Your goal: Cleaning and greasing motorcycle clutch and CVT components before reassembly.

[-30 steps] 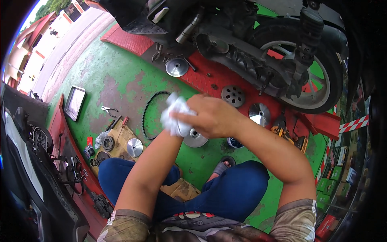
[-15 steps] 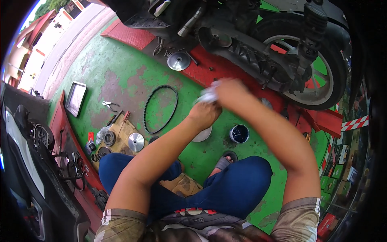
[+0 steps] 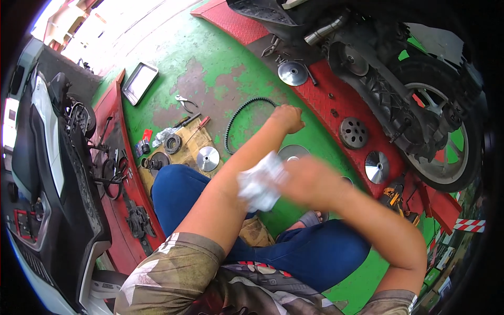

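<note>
My right hand [image 3: 310, 181], smeared by motion, grips a crumpled white cloth [image 3: 261, 184] against or just over my left forearm. Farther out, my left hand [image 3: 289, 119] is curled closed, and whatever may be inside it is hidden. It lies in front of the right side of a black toothed drive belt [image 3: 231, 126] on the green floor. Below that hand, a round metal disc [image 3: 294, 152] is partly covered by my right hand.
A scooter [image 3: 383, 79] stands on a red ramp [image 3: 328, 86] holding a silver pulley disc [image 3: 293, 73], a perforated clutch drum [image 3: 354, 133] and a shiny disc [image 3: 377, 167]. Pliers [image 3: 185, 103], cardboard with parts [image 3: 191, 144] and a metal tray [image 3: 140, 84] lie left. Another scooter [image 3: 47, 126] stands far left.
My hands have separated: the right came back toward me with the cloth to my left forearm, while the left stayed stretched out. The view has swung, showing more of the left scooter.
</note>
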The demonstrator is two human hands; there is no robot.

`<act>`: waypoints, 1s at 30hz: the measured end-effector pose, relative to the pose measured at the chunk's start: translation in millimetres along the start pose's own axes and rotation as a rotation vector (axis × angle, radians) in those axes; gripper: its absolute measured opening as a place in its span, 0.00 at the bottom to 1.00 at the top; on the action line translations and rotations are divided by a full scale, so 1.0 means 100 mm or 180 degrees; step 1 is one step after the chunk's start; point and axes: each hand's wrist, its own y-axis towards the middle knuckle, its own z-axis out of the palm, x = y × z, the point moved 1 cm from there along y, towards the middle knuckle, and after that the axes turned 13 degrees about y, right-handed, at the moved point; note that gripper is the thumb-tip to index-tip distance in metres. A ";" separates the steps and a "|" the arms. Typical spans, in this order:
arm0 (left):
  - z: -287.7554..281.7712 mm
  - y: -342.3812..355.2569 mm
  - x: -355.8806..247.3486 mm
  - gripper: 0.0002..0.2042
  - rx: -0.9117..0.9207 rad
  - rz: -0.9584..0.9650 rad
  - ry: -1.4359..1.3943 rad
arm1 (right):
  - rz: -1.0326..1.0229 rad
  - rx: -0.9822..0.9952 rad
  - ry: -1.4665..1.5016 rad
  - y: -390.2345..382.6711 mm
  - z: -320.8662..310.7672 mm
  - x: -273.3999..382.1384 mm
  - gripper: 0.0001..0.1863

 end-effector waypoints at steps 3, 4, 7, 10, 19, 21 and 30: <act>0.06 0.02 0.29 0.25 0.0104 -0.0353 -0.0105 | 0.1843 0.0289 -0.0793 -0.41 -0.31 -0.50 0.26; 0.09 0.02 0.42 0.25 0.0127 -0.0362 0.0050 | 0.1593 0.0011 -0.0719 -0.23 -0.41 -0.35 0.26; 0.10 -0.05 0.49 0.24 0.0210 -0.0275 0.0208 | 0.0431 -0.0561 -0.0022 0.33 -0.45 0.44 0.27; 0.08 0.07 0.21 0.22 0.0104 -0.0216 0.0466 | -0.0020 -0.0365 0.0380 0.39 -0.25 0.39 0.22; 0.08 -0.05 0.31 0.26 -0.0036 -0.0258 -0.0378 | 0.1161 -0.0514 -0.1159 0.04 -0.35 -0.33 0.28; 0.07 0.12 0.23 0.25 -0.0370 -0.0497 -0.0949 | 0.0008 -0.0738 -0.0087 0.15 -0.25 -0.05 0.31; 0.00 -0.10 -0.43 0.26 -0.0110 -0.0243 -0.0023 | 0.2033 -0.1256 -0.0406 -0.12 -0.47 -0.64 0.24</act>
